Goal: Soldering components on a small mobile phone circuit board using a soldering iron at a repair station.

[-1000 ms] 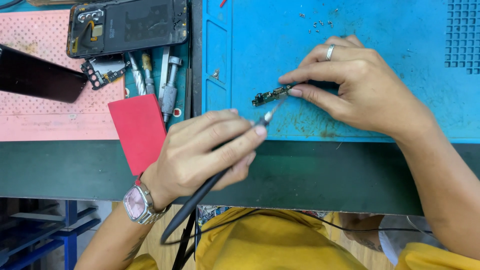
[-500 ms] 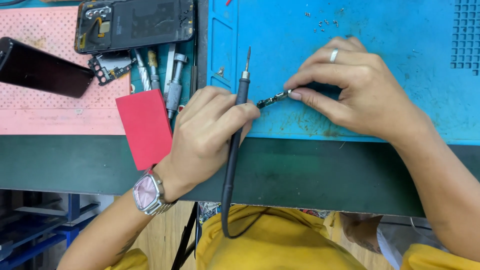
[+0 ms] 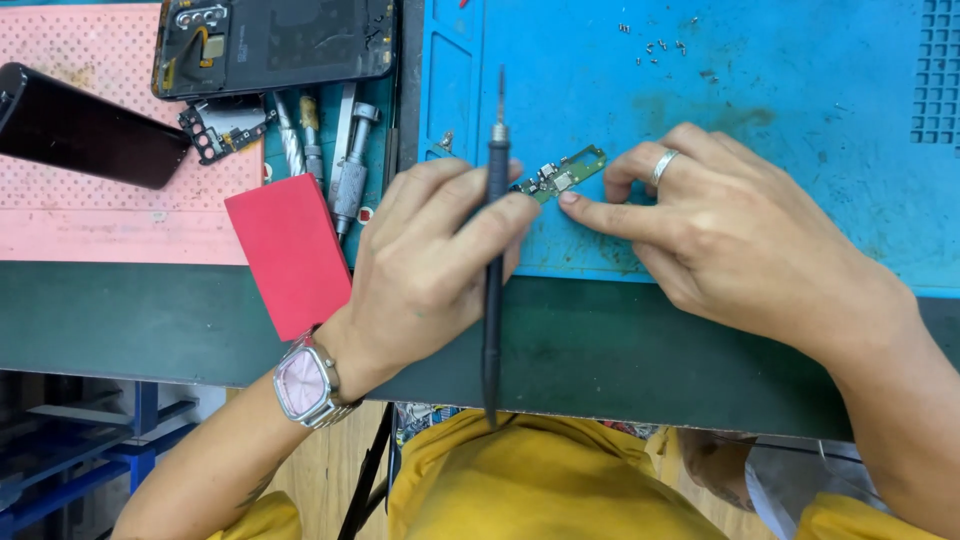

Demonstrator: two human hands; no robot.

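The small green circuit board, a narrow strip with tiny metal parts on it, lies on the blue silicone work mat near the mat's front edge, between the two hands. In the head view, the right hand rests on the mat just right of the board; its index fingertip presses at the board's lower edge and the thumb meets the board's right end, so the grip is pinched lightly on the board. A silver ring sits on one finger of that hand. The left hand lies just left of the board, its fingers closed around a slim black pen-shaped tool that stands nearly straight up the picture, its thin metal tip pointing away from the person and its tail reaching over the dark green bench edge. A pink-faced wristwatch with a metal band is on the left wrist. Left of that hand a red rectangular card lies tilted, partly on the bench edge. Beyond it are several metal screwdriver handles in a tray, an opened black phone body, a black glossy phone panel on a pink perforated mat, and loose tiny screws far up the blue mat.
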